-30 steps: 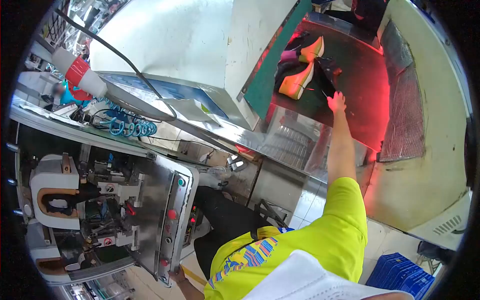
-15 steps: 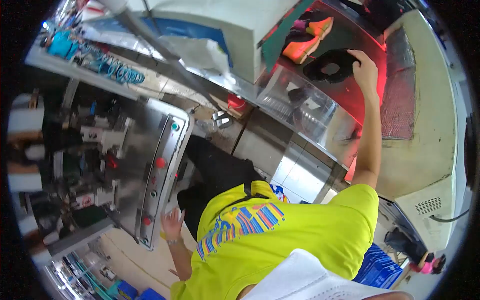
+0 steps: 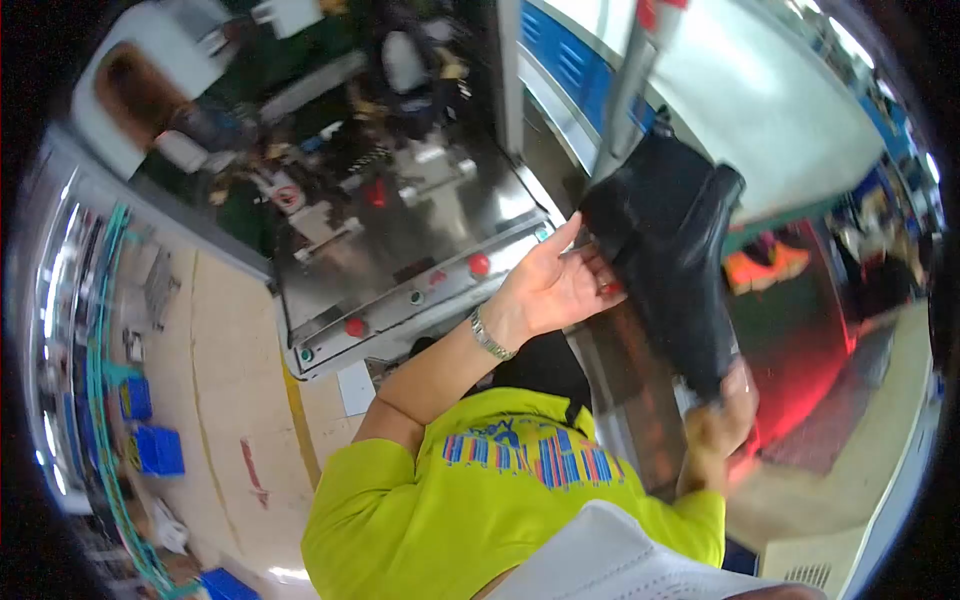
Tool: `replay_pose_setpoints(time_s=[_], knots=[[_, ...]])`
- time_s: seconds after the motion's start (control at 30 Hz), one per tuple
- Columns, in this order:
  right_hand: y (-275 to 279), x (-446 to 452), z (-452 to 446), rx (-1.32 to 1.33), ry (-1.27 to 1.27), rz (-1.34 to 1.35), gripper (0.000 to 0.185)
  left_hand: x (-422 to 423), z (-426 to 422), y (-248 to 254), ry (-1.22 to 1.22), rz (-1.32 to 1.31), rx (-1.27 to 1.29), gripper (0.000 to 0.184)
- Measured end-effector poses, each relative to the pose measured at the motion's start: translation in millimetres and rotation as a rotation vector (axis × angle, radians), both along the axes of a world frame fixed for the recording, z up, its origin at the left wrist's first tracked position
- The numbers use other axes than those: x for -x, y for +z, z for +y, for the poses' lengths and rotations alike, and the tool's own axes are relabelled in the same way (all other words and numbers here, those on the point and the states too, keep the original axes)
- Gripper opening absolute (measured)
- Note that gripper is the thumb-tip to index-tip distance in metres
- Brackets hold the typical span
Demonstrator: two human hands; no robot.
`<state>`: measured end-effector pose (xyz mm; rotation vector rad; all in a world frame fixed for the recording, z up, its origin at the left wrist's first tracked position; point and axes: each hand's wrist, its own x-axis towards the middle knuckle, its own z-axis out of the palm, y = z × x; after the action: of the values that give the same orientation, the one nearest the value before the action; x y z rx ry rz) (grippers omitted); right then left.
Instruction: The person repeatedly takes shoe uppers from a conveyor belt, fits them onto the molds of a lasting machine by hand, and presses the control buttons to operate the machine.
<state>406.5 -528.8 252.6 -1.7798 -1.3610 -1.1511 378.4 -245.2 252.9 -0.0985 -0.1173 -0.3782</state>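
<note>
The right forearm extended forward from the yellow shirt [image 3: 470, 510]. The right hand [image 3: 725, 405], blurred, had its grip closed on the lower end of a black boot [image 3: 670, 240], which was held raised in front of the body. The left forearm, with a metal wristband [image 3: 490, 335], was angled across the body. The left hand [image 3: 560, 290] was palm up, its grip unclenched, fingers slightly curled at the boot's side; contact could not be confirmed. Beyond were a machine panel [image 3: 447, 281] and orange shoes [image 3: 750, 272] on a red-lit table [image 3: 790, 330].
</note>
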Motion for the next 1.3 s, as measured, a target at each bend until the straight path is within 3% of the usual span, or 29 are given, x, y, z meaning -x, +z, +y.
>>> replay_pose_setpoints(time_s=[0.03,0.07,0.1,0.23,0.3,0.47,0.5,0.57,0.63,0.7,0.77,0.87,0.9,0.97,1.0,1.03,1.1,1.13,1.2,1.3], knots=[[-15,14,2,0.073,0.067,-0.002,0.017,11,16,7,0.061,0.022,-0.054,0.049],[-23,14,20,0.077,0.219,0.007,0.017,24,31,20,0.152,0.203,-0.157,0.051],[-34,15,38,0.085,0.362,0.022,0.018,35,48,23,0.209,0.108,-0.272,0.054],[-80,25,94,0.39,0.56,0.053,0.026,70,99,27,0.31,0.261,-0.498,0.05],[-95,29,111,0.535,0.66,0.199,0.025,88,120,23,0.367,0.279,-0.642,0.047],[-113,-23,203,0.326,0.563,0.586,0.019,139,173,41,0.36,0.278,-0.976,0.028],[-116,-38,228,0.279,0.534,0.704,0.017,149,185,41,0.358,0.266,-1.138,0.027],[-99,-50,275,0.313,0.484,0.986,0.017,169,184,70,0.382,0.355,-1.433,0.027],[-99,-54,322,0.231,0.744,1.174,0.02,184,192,72,0.376,0.353,-1.532,0.029],[-87,-40,361,0.386,0.912,1.134,0.024,198,201,72,0.347,0.305,-1.587,0.031],[-36,-1,385,0.503,1.178,1.14,0.03,212,208,67,0.298,0.207,-1.581,0.034],[-1,41,416,0.79,1.721,1.439,0.044,228,197,88,0.214,0.129,-1.465,0.04],[-8,39,421,0.922,1.623,1.511,0.055,232,199,87,0.192,0.118,-1.43,0.042],[6,40,443,1.376,1.745,1.22,0.053,244,205,90,0.155,0.094,-1.37,0.047],[6,38,450,1.328,1.831,1.179,0.044,255,204,98,0.174,0.117,-1.385,0.051],[29,43,441,1.171,1.904,1.304,0.037,266,207,101,0.234,0.028,-1.524,0.051],[44,43,442,1.07,1.887,1.492,0.048,284,216,102,0.349,-0.172,-1.793,0.05],[47,42,447,1.07,1.894,1.509,0.04,294,228,104,0.211,-0.145,-1.899,0.046],[59,45,458,1.06,1.842,1.427,0.031,309,247,117,0.174,0.069,-2.114,0.045],[90,49,477,0.953,1.863,1.446,0.023,319,280,129,0.643,0.051,-2.147,0.03]])
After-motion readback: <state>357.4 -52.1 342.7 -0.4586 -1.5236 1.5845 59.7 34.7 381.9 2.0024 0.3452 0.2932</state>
